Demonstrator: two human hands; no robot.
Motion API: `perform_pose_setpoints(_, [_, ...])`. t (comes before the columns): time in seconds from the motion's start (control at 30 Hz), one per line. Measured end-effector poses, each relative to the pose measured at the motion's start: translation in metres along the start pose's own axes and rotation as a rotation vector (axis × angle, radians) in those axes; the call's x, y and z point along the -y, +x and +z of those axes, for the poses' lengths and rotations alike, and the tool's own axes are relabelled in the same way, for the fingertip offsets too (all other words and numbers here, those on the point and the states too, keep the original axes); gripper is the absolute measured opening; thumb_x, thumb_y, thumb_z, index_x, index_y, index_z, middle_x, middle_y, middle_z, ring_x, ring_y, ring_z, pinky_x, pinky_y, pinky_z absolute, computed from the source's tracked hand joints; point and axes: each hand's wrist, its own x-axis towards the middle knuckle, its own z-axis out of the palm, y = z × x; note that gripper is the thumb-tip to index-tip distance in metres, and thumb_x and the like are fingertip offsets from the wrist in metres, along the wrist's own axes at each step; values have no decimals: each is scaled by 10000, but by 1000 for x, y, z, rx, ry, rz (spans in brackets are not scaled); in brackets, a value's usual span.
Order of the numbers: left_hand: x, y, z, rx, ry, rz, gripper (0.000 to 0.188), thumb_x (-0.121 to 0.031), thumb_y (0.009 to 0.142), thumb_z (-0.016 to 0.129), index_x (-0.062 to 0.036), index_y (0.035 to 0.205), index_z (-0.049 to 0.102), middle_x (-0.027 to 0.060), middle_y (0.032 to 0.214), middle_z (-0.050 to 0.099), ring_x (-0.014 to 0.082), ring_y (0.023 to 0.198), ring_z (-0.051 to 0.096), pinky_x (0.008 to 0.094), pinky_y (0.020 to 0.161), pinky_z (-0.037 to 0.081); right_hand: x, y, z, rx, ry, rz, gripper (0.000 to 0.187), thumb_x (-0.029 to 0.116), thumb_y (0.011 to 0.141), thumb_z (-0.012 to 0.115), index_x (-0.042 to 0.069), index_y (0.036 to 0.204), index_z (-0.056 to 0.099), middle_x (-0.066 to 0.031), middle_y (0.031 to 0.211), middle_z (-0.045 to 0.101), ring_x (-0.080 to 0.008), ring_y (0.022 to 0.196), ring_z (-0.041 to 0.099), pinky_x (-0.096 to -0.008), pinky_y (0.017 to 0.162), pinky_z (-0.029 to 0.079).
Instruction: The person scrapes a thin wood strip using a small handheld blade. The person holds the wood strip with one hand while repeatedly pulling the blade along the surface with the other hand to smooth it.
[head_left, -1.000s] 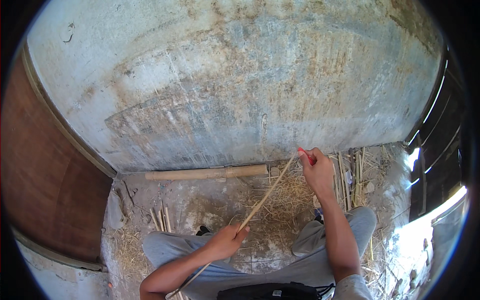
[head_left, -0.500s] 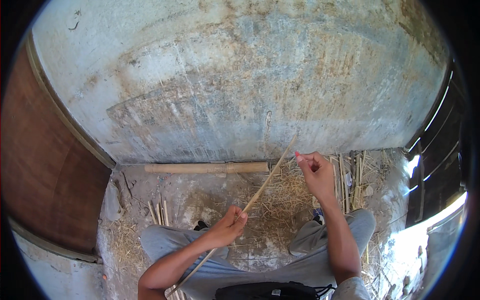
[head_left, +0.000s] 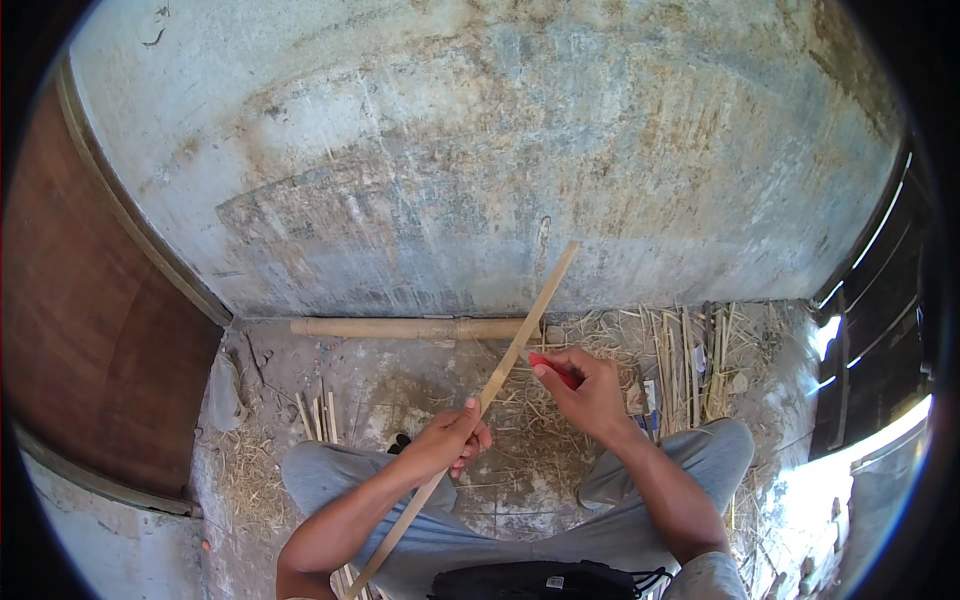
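My left hand (head_left: 450, 440) is closed around a long, flat bamboo strip (head_left: 527, 325), gripping it near the middle. The strip slants from beside my left thigh up toward the wall, its broad pale face showing. In my right hand (head_left: 588, 392) is a small red-handled tool (head_left: 556, 371), held in closed fingers just right of the strip's upper half. Its working end is too small to make out. Whether the tool touches the strip I cannot tell.
A bamboo pole (head_left: 380, 328) lies along the foot of the stained wall (head_left: 480, 170). Shavings (head_left: 560, 415) litter the floor between my legs. Several thin strips (head_left: 690, 365) lie at the right, others (head_left: 320, 415) by my left knee. A brown door panel (head_left: 110, 300) stands left.
My right hand has come down and left with the red-handled tool, nearer the strip. The strip has turned to show its broad face and stands steeper.
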Motion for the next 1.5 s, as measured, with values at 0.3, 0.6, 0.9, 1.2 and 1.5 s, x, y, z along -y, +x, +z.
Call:
perform_pose_setpoints(0.3, [6,0,3,-53,46,14,630,-649,1052,292,-102,790,459,-39,561,369,54,423,315,244,366,248,28,-7,4,86,-133,-162,206,158,885,795,-16,980,737,-134,793,719,-130,624,658,-285,559,503])
perform_pose_setpoints(0.6, [-5,-4,7,191,-297,-130,593,-625,1063,270,-143,729,353,-59,545,259,53,413,247,248,328,197,29,-11,3,21,-113,-270,208,154,868,806,-21,934,714,-147,825,726,-186,622,694,-289,544,524])
perform_pose_setpoints(0.9, [2,-3,13,111,-208,-73,579,-622,1067,226,-150,751,340,-63,559,256,55,429,234,251,341,182,32,-13,4,-14,-296,-289,231,214,849,823,9,906,733,-135,833,741,-237,654,731,-311,559,562])
perform_pose_setpoints(1.2, [8,-12,22,121,-247,-185,568,-611,1071,211,-157,754,338,-64,567,255,50,436,232,245,341,189,3,17,-14,-212,-337,-112,252,293,876,786,48,922,751,-104,693,698,-267,571,689,-367,525,526])
perform_pose_setpoints(1.5, [2,-9,23,195,-224,-191,585,-686,1027,237,-140,864,370,-57,580,274,39,428,242,222,334,216,5,24,-26,-238,-294,-8,254,274,892,777,23,925,749,-147,687,691,-253,560,678,-344,541,510])
